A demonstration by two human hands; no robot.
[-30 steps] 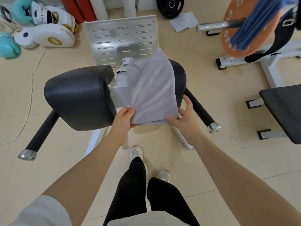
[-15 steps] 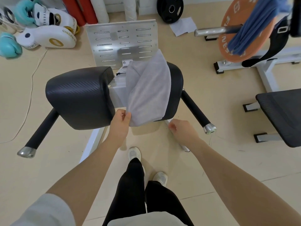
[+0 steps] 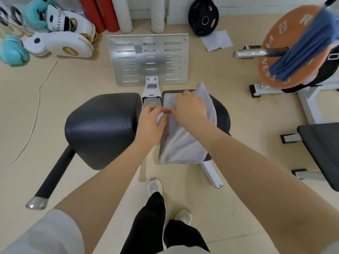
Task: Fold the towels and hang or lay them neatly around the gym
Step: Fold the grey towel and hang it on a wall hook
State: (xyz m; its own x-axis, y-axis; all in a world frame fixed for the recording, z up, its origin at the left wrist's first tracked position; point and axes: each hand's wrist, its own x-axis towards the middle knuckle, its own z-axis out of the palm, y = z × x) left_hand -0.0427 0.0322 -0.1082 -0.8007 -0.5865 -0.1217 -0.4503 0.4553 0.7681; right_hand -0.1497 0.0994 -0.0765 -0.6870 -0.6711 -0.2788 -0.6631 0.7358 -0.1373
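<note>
Grey towel (image 3: 185, 142), folded, draped over right pad (image 3: 222, 116), near edge hanging off pad's front edge. Left hand (image 3: 151, 121) pinches its left edge; right hand (image 3: 190, 107) lies on top, fingertips hidden, grip unclear.

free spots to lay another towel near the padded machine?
The left black pad is bare. Open floor lies between the white cord and the metal plate. Crowded: the right pad under the grey towel, worked by the left hand and right hand.
</note>
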